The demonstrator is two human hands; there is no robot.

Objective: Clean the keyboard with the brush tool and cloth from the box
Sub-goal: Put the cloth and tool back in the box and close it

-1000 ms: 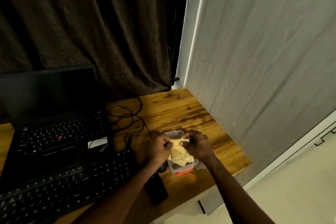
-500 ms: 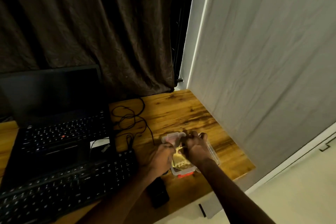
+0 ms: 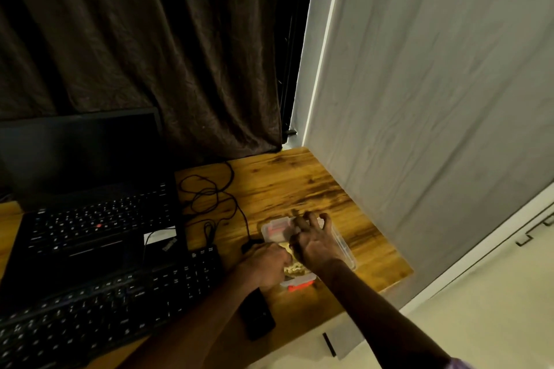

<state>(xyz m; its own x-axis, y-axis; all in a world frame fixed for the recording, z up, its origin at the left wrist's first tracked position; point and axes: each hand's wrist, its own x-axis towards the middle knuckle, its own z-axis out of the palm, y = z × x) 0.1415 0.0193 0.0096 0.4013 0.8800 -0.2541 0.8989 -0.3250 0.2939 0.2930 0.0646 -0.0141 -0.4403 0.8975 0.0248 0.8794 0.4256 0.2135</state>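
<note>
Head view shows our right hand [image 3: 313, 244] nearer the far end of the clear plastic box [image 3: 344, 249], fingers splayed and arched over it, gripping nothing we can make out. Our left hand [image 3: 265, 266] is curled at the near left edge of the crumpled yellow cloth [image 3: 295, 269] inside the box, but we cannot tell whether it pinches it. The glossy, red-clipped box sits on the wood-grain bench [image 3: 299, 183], long axis running away from us, and the black keyboard [image 3: 105, 302] lies to our left.
</note>
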